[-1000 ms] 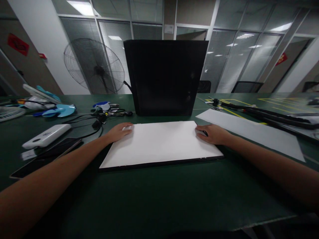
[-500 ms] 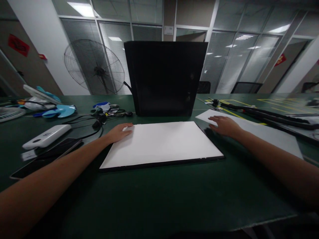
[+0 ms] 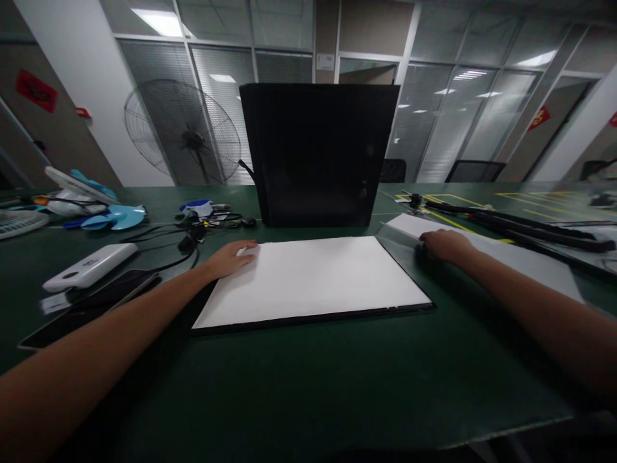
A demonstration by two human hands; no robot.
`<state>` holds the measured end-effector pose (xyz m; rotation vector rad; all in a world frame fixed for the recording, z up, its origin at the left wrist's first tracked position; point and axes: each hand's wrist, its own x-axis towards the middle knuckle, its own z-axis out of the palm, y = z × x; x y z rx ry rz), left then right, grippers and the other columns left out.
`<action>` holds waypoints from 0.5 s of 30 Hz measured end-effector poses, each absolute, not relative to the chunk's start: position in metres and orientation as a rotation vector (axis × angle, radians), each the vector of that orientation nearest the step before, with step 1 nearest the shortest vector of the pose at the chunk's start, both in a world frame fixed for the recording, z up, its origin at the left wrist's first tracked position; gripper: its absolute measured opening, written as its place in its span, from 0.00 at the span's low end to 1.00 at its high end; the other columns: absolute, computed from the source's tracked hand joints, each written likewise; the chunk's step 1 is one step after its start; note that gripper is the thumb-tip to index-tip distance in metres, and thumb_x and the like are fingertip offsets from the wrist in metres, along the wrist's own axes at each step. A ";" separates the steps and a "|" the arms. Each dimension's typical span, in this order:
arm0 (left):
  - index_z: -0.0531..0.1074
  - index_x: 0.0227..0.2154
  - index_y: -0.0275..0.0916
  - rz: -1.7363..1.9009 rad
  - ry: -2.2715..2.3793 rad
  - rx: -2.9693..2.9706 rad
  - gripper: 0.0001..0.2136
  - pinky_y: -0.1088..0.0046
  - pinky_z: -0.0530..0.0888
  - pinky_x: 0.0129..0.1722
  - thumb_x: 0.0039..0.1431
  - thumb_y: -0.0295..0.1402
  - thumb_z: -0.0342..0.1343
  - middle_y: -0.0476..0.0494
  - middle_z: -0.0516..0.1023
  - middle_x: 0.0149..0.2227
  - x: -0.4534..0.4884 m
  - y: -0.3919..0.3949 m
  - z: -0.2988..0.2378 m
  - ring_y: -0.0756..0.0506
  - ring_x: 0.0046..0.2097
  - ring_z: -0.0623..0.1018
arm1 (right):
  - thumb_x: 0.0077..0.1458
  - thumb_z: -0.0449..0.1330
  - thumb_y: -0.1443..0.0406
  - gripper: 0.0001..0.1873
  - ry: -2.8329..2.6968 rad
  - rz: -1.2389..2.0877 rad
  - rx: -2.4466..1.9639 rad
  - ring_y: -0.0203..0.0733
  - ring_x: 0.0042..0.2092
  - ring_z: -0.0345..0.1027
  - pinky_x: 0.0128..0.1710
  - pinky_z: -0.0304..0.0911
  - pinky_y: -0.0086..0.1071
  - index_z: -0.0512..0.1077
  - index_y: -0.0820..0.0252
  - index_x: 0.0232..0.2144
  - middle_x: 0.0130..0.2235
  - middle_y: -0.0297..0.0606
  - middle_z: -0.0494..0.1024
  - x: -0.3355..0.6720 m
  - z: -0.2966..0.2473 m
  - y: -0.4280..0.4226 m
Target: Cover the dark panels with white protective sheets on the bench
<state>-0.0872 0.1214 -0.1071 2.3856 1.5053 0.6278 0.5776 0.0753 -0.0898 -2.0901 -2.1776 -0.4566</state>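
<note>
In front of me lies a flat white panel with a thin black frame, which looks like a display backlight. My left hand rests on its far left corner, fingers stretched out over the edge. Off to the right, my right hand has its fingers curled together at the near edge of a thin white sheet. The fingertips seem to pinch that edge, though the thumb is partly hidden. A see-through strip shows beside the sheet's left end.
A large black panel stands upright behind the white one. To the left lie a white power bank, a dark phone-like slab, cables and blue fan blades. Black strips lie at the right.
My right hand has moved slightly right and down, and its fingers have curled in at the sheet's edge. The sheet's left end has shifted a little right. My left hand stays put.
</note>
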 end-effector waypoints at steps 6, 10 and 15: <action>0.77 0.58 0.38 0.632 1.523 2.382 0.30 0.58 0.62 0.70 0.56 0.49 0.53 0.38 0.73 0.67 -0.087 0.120 -0.105 0.35 0.67 0.72 | 0.64 0.56 0.58 0.19 -2.128 -0.605 -2.193 0.59 0.40 0.78 0.39 0.67 0.47 0.82 0.67 0.38 0.39 0.64 0.81 0.548 -0.069 0.055; 0.77 0.58 0.40 0.646 1.515 2.390 0.30 0.59 0.63 0.70 0.56 0.49 0.54 0.39 0.73 0.66 -0.090 0.123 -0.108 0.35 0.67 0.73 | 0.61 0.58 0.53 0.18 -2.161 -0.651 -2.165 0.60 0.37 0.78 0.36 0.68 0.48 0.81 0.60 0.38 0.35 0.58 0.81 0.504 -0.060 0.042; 0.76 0.59 0.39 0.636 1.510 2.399 0.30 0.59 0.62 0.70 0.57 0.49 0.53 0.38 0.73 0.67 -0.092 0.128 -0.112 0.36 0.67 0.72 | 0.59 0.58 0.56 0.14 -2.457 -0.631 -1.907 0.56 0.34 0.77 0.32 0.67 0.43 0.79 0.56 0.36 0.35 0.51 0.82 0.419 -0.055 0.006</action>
